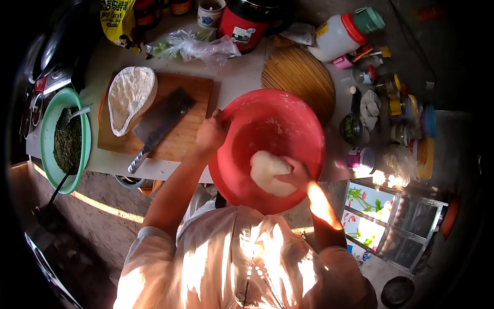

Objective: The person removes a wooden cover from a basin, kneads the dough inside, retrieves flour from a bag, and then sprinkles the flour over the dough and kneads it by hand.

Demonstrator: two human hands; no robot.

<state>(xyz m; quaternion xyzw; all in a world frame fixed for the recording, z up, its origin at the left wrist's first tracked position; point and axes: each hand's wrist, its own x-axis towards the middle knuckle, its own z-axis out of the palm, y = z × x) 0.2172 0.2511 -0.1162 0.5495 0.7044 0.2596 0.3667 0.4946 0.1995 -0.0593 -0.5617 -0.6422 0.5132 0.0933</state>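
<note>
A large red basin (pixel 303 118) stands at the table's front edge, with flour traces on its inner wall. My left hand (pixel 212 133) grips the basin's upper left rim. Inside the basin, my right hand (pixel 295 175) is closed on a pale lump of dough (pixel 267 170), its fingers against the dough's right side. Left of the basin, a cleaver (pixel 167 121) lies on a wooden cutting board (pixel 200 92). A bowl of white flour (pixel 131 95) sits on the board's upper left part.
A green basin (pixel 46 139) with dark chopped filling and a spoon is at the far left. Behind the red basin lies a round wooden lid (pixel 298 77). Jars and bottles crowd the right side. A red pot (pixel 242 31) and plastic bag (pixel 195 46) stand behind.
</note>
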